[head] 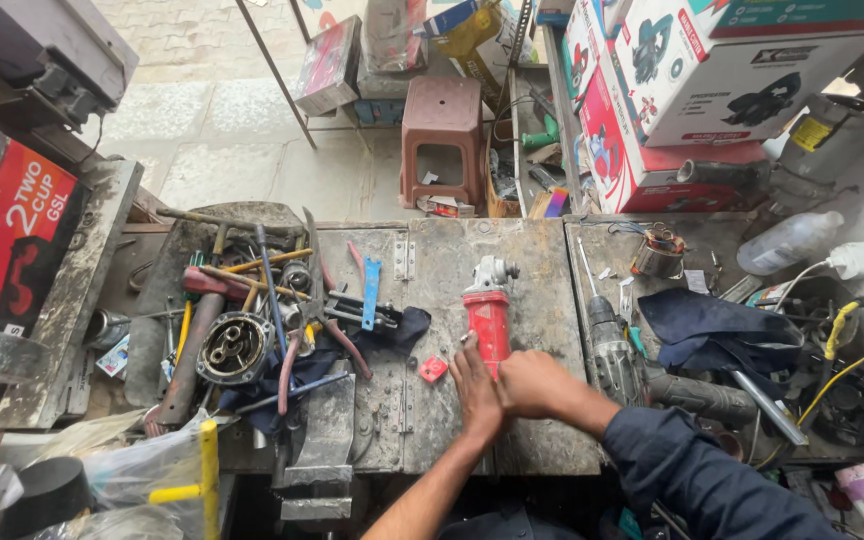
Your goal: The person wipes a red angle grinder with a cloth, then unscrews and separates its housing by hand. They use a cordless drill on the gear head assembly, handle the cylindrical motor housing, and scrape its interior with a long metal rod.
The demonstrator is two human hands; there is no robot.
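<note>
— Head view first: what are the hands on?

— A red angle grinder [488, 318] lying on the grimy metal workbench [542, 300], its grey gear head pointing away from the person. Both hands meet at its near end. The left hand [476, 392] lies flat with fingers stretched along the red body, touching it. The right hand [534, 383], coming from a dark blue sleeve [692, 470], is curled against the grinder's rear, pressed up to the left hand.

— Is either one clamped around it?

— The left is laid open on it, not wrapped. For the right, I cannot tell whether the fingers close on the tool or on something small; they are hidden.

— What lies about it?

— Just left of the left hand, a small red plastic piece [433, 369] rests on the bench. Further left, a heap of hand tools: pliers, screwdrivers, a blue flat tool [370, 292], and a round motor housing [233, 347]. To the right, a bare grey tool body [612, 345] lies just beside the right hand, then a dark blue cloth [712, 330]. A copper-wound stator [658, 252] sits near the bench's far edge, with a clear plastic bottle [790, 240] beyond. Behind the bench stands a brown plastic stool [442, 140], and boxed power tools [712, 90] are stacked at upper right.
</note>
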